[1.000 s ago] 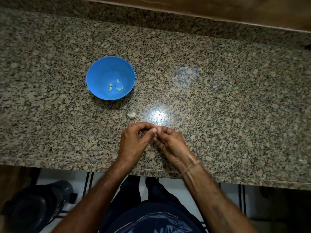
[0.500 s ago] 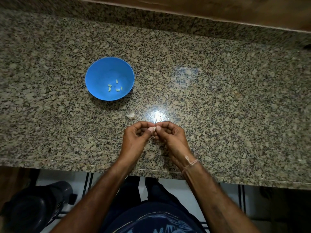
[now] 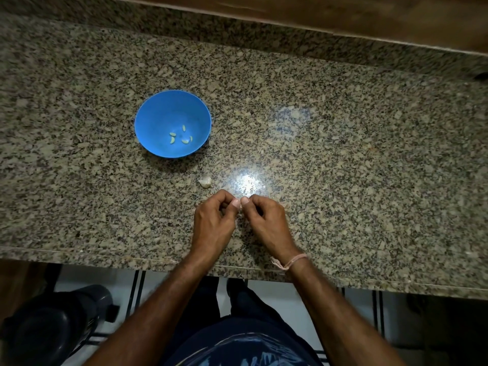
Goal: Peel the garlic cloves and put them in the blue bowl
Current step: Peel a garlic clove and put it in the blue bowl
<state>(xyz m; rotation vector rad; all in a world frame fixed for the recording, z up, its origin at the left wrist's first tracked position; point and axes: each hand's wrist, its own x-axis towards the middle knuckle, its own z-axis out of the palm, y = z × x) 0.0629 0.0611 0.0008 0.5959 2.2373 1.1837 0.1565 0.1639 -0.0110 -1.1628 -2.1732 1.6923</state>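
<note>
Left hand (image 3: 211, 223) and right hand (image 3: 266, 223) meet thumb tip to thumb tip over the front part of the granite counter (image 3: 343, 154), the fingers of each curled inward. Both pinch a garlic clove (image 3: 240, 205), of which only a pale sliver shows between the two thumbs; the rest is hidden behind the thumbs and curled fingers, so whether its skin is on cannot be told. Both forearms cross the counter's front edge from below. A thin pinkish thread band (image 3: 290, 261) circles the right wrist. Just beyond the left hand, apart from it, a pale garlic piece (image 3: 205, 182) lies on the stone. Farther back and to the left stands the blue bowl (image 3: 158, 114), upright, with a few peeled cloves (image 3: 172, 140) lying loose on its bottom, toward its right side. Nothing lies between the hands and the bowl except the garlic piece. A bright light reflection (image 3: 248, 180) marks the polished stone immediately beyond the thumbs, with a fainter one farther back. A wooden ledge (image 3: 343, 11) runs along the counter's far side above a granite upstand. Below the counter's front edge appear the person's dark clothing (image 3: 237, 344), a pale tiled floor (image 3: 277, 299) and, at lower left, a dark rounded container (image 3: 52, 326), blurred.
</note>
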